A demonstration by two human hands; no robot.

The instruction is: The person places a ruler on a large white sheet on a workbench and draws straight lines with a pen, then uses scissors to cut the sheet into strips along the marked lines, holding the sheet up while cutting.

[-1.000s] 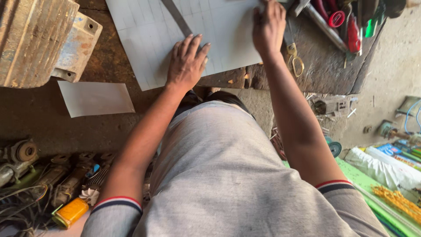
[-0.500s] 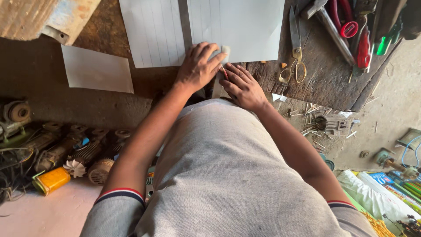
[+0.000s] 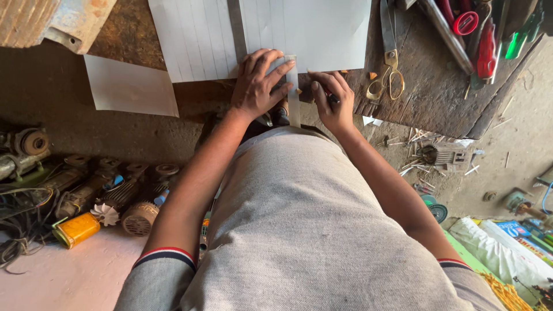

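A large white sheet (image 3: 322, 29) lies on the worn wooden bench (image 3: 432, 98), its left half (image 3: 196, 40) marked with parallel lines. A grey ruler (image 3: 235, 26) lies along the sheet. My left hand (image 3: 259, 83) rests at the sheet's near edge, fingers gripping a narrow pale strip (image 3: 292, 106) that hangs over the bench edge. My right hand (image 3: 333, 101) is just right of the strip, closed around a small dark tool (image 3: 334, 99) with its tip hidden in the fingers.
Yellow-handled scissors (image 3: 389, 69) lie right of my hands, with red and green handled tools (image 3: 484, 40) behind them. A second white sheet (image 3: 129, 86) lies to the left. Old motors (image 3: 124, 198), cables and a yellow can (image 3: 75, 229) crowd the floor at the left.
My right hand came back from the far top of the sheet to the near edge beside my left hand. The pale strip now shows between them, hanging over the bench edge.
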